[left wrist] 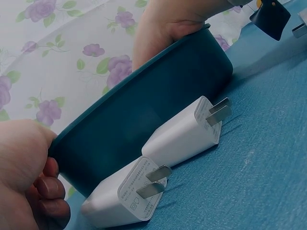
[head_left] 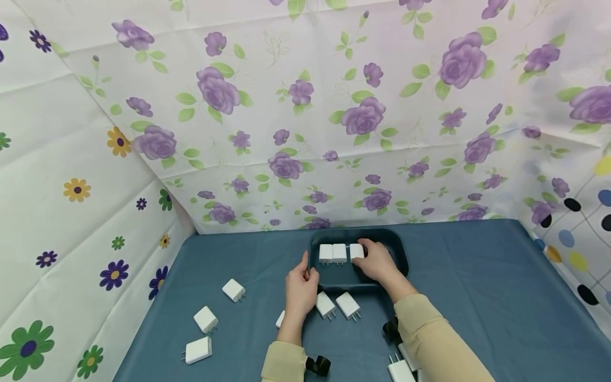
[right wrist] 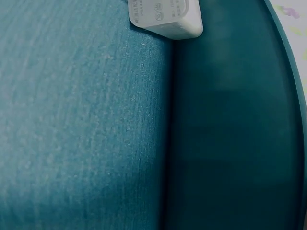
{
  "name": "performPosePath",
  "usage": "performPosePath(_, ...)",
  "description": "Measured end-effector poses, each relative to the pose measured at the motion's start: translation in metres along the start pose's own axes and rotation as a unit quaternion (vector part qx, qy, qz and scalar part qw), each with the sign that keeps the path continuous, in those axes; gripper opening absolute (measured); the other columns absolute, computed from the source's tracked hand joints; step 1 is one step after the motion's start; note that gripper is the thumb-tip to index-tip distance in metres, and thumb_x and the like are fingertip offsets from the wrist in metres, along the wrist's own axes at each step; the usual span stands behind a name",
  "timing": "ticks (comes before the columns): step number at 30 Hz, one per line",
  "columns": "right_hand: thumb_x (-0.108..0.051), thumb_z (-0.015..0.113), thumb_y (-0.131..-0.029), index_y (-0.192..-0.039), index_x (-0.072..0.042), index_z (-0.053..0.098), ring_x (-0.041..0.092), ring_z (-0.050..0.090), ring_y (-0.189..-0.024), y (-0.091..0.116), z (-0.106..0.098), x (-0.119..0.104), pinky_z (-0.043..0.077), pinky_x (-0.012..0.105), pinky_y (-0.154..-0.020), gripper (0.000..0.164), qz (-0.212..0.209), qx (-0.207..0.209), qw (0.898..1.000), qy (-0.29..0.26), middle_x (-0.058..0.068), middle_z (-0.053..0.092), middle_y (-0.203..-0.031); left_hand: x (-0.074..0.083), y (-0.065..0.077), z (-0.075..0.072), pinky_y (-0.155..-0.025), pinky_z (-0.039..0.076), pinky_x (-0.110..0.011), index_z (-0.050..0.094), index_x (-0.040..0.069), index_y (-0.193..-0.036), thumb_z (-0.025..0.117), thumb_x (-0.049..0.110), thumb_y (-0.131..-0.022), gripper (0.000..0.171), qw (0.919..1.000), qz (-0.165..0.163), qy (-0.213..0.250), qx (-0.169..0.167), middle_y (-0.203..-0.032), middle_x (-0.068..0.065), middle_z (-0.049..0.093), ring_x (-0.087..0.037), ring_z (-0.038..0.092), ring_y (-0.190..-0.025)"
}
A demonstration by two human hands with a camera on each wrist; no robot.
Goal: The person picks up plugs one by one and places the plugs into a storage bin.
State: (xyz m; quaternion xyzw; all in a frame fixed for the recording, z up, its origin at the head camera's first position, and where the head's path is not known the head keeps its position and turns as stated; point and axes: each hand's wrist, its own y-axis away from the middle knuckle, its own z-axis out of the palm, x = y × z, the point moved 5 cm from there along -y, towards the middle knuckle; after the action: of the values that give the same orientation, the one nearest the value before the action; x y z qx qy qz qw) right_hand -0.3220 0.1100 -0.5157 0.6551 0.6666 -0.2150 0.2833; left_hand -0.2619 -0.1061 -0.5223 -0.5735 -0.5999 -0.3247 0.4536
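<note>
"What stood behind the blue tablecloth [head_left: 477, 292]?"
"Rose-printed fabric [head_left: 329, 122]. I saw the left hand [head_left: 302, 289] gripping the left rim of the dark tray [head_left: 336, 275]; the right hand [head_left: 378, 261] pinched a white two-pin charger [head_left: 356, 251] inside, right of two more chargers [head_left: 339, 253]."

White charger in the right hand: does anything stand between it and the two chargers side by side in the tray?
Nothing visible: in the head view, the held charger faces the nearer charger across a narrow gap in the tray, the right hand on its other side.
</note>
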Motion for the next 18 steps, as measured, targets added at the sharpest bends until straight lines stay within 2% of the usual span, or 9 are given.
performPosePath(18, -0.024, 0.069, -0.093, -0.147, -0.003, 0.045, 0.035, 0.053, -0.114, 0.0008, 0.0012, -0.0030, 0.046, 0.054, -0.095, 0.062, 0.001, -0.009, 1.000, -0.012, 0.021, 0.058, -0.127, 0.0017, 0.0009, -0.0005, -0.046, 0.026, -0.026, 0.042, 0.015, -0.150, 0.052, 0.011, -0.099, 0.052, 1.0000, 0.003, 0.002, 0.000, -0.049, 0.005, 0.034, -0.012, 0.029, -0.042)
